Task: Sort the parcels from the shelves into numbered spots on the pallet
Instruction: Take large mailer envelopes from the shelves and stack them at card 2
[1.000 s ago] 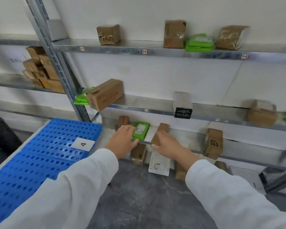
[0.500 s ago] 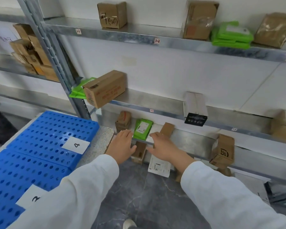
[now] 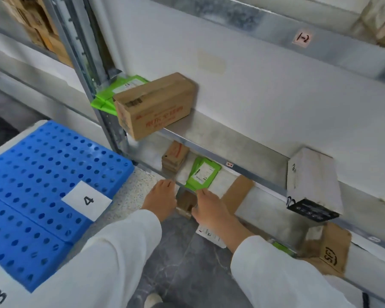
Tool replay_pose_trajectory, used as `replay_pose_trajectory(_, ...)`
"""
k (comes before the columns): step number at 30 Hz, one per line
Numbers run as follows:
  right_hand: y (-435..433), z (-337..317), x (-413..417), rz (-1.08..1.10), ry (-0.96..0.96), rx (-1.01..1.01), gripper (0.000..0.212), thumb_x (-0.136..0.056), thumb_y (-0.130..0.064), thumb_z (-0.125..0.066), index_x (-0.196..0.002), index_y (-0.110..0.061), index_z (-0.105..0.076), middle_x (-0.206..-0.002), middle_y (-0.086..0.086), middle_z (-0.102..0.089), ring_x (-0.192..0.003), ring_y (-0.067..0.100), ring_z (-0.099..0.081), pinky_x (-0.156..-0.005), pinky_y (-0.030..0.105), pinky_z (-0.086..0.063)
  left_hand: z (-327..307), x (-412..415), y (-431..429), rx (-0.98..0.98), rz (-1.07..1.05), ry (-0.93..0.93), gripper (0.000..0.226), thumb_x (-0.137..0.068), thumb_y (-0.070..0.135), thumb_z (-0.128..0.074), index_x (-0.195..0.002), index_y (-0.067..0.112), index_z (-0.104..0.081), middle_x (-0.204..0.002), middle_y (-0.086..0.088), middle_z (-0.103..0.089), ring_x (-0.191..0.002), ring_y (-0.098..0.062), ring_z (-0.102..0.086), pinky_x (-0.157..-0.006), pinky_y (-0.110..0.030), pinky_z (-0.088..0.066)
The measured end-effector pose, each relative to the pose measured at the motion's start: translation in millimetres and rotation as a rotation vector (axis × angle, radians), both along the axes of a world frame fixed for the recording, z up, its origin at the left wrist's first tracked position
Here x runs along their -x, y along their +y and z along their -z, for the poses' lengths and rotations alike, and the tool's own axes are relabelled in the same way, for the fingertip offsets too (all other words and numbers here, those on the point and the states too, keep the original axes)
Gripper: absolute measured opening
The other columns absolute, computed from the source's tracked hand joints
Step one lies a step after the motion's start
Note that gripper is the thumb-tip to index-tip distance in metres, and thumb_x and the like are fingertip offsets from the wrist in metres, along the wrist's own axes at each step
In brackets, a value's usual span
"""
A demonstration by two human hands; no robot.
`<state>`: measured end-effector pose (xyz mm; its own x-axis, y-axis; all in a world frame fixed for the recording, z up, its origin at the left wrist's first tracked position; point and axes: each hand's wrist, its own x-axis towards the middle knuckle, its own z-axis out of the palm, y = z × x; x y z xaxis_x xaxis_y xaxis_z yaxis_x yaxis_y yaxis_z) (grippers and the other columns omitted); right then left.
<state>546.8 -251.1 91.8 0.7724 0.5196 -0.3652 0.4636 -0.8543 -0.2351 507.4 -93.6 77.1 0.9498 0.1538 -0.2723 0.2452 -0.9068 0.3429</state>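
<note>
- Small brown cardboard box (image 3: 184,202) sits between the left grip (image 3: 159,200) and the right grip (image 3: 210,210).
- Both grips: fingers straight, wide, holding nothing visibly.
- Press both box sides evenly, then lift clear of the flat green plastic pouch (image 3: 203,174) just beyond the right grip.

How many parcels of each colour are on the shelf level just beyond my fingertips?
Brown: 3, the small box, the flat parcel, the pen-marked box
Green: 1, the labelled mailer
Total: 4
</note>
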Motion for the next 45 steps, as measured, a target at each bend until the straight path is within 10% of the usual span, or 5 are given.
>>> replay_pose_trajectory(24,63,444,-113,0.056,0.192,-0.107,0.039,-0.091,-0.031,-0.055,-0.122,-0.009,-0.047,-0.126,0.01,-0.052,-0.116,0.029,-0.051,-0.091,0.036,-0.04,413,-93,11,-0.165,-0.102,0.059,0.036,-0.084,0.013,-0.059,-0.118,0.006,-0.052,-0.12,-0.009,-0.053,-0.12,-0.026,-0.047,-0.104,-0.029,-0.033)
replay_pose_trajectory(29,83,532,-150,0.23,0.126,-0.261,0.072,-0.089,-0.056,-0.052,-0.136,-0.003,-0.038,-0.132,0.018,-0.049,-0.12,0.033,-0.048,-0.099,0.04,-0.04,491,-129,48,-0.238,-0.132,-0.076,0.044,-0.075,0.018,-0.077,-0.113,0.002,-0.062,-0.113,-0.011,-0.064,-0.11,-0.025,-0.06,-0.094,-0.029,-0.048)
replay_pose_trajectory(39,142,612,-247,0.602,0.312,-0.618,0.089,-0.083,-0.04,-0.071,-0.148,-0.002,-0.023,-0.153,0.015,-0.031,-0.14,0.026,-0.032,-0.109,0.029,-0.027,588,-198,123,-0.306,-0.159,-0.289,0.051,-0.095,0.028,-0.055,-0.138,0.008,-0.037,-0.143,-0.007,-0.042,-0.135,-0.02,-0.036,-0.112,-0.029,-0.029)
replay_pose_trajectory(45,152,660,-282,0.687,0.397,-0.913,0.079,-0.065,-0.026,-0.087,-0.131,-0.01,-0.047,-0.128,0.004,-0.058,-0.117,0.023,-0.055,-0.1,0.037,-0.046,664,-196,118,-0.161,-0.258,-0.307,0.052,-0.094,0.03,-0.057,-0.137,0.009,-0.038,-0.142,-0.006,-0.042,-0.136,-0.022,-0.034,-0.113,-0.034,-0.031)
